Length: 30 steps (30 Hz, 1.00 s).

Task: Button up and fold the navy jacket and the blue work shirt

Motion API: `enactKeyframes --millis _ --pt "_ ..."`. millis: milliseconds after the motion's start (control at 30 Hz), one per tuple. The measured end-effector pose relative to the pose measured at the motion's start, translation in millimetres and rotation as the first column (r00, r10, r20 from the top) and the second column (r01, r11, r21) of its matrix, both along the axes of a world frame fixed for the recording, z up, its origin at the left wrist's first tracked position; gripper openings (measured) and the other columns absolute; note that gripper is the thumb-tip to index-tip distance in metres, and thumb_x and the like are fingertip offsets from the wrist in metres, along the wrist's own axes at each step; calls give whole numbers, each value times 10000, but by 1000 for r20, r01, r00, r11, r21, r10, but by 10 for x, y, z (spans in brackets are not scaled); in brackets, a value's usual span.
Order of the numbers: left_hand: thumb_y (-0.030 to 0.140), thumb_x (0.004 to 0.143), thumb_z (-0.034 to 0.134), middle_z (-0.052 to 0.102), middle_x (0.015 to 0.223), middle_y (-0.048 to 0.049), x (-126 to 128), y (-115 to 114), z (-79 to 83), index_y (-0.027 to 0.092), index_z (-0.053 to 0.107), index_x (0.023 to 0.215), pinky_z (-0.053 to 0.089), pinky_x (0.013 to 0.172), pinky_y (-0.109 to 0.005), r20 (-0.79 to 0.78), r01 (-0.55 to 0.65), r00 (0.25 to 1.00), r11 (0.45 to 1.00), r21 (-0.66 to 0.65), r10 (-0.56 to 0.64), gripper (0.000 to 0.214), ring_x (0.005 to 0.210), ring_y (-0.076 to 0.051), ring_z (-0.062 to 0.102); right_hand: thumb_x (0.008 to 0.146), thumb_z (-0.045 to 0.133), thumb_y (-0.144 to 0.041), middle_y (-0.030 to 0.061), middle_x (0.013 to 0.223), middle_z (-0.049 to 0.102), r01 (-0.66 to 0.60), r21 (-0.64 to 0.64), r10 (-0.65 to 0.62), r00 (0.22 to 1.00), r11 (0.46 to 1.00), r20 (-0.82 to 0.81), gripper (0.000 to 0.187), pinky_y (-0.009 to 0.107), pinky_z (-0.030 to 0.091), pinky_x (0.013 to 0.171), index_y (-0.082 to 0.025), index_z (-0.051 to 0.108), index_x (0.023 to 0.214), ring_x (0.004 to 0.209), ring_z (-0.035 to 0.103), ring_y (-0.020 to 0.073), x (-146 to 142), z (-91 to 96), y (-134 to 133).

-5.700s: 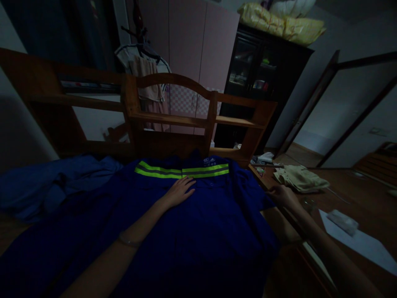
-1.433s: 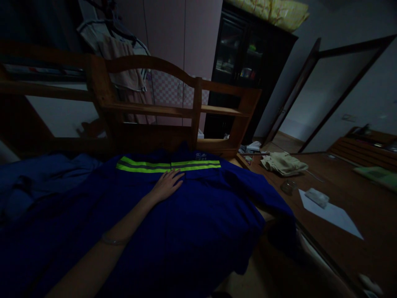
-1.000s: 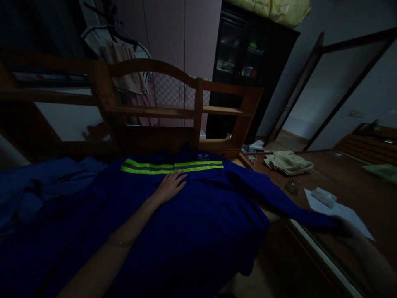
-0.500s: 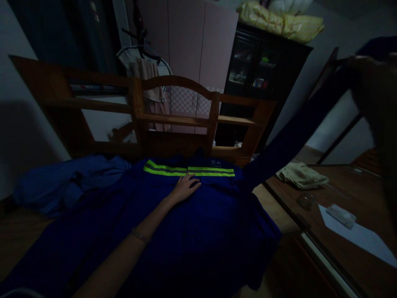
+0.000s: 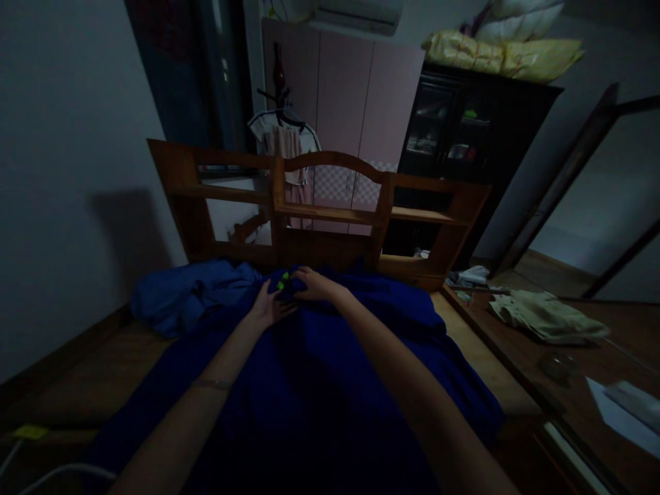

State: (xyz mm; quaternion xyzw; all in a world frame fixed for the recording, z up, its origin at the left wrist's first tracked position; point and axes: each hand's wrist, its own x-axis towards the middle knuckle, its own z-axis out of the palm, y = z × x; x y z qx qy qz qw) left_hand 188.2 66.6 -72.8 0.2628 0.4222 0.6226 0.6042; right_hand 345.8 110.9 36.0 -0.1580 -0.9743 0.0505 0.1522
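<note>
Your right hand (image 5: 315, 284) is pinching the blue garment (image 5: 320, 364), left hand (image 5: 266, 309) resting splayed alongside.
A rumpled bundle (image 5: 190, 292) is lying left, a wooden shelf (image 5: 327, 214) standing behind.

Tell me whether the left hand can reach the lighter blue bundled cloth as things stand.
Likely yes: the bundled cloth lies left of the left hand, and nothing visible stands between them; only the dark blue garment lies there.

— Pale wooden top (image 5: 103, 364): what does it bear?
— A blue jacket (image 5: 330, 385), with a crumpled blue cloth (image 5: 196, 292) beside it.
— And the brown table (image 5: 632, 344), right?
— A folded beige cloth (image 5: 546, 316), a glass (image 5: 557, 366), a paper sheet (image 5: 613, 417) under a packet (image 5: 636, 402).
</note>
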Motion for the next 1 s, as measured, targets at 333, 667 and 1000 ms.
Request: enactKeyframes --millis 333,667,1000 --pt "398 591 769 686 891 -98 127 266 -35 180 614 894 555 712 -400 -377 -231 905 972 -44 198 404 841 -252 659 773 576 -177 119 1473 228 537 266 -506 843 800 -180 707 451 253 1046 -236 275 1411 1325 250 293 1717 -570 -259" --pt "300 705 546 682 876 -43 29 106 -52 170 608 1010 481 797 -303 -604 -442 634 867 231 484 337 911 -231 627 663 466 -21 106 996 567 702 459 -738 661 544 -136 408 316 398 834 -156 509 1046 961 527 231 3379 -604 -89" --pt "365 639 689 691 756 -68 10 -134 -112 187 632 750 475 779 -363 -683 -396 628 909 133 374 218 965 -321 612 667 506 -149 105 973 592 579 351 -628 777 736 35 347 337 440 744 -197 559 1007 869 564 235 3741 -743 -62"
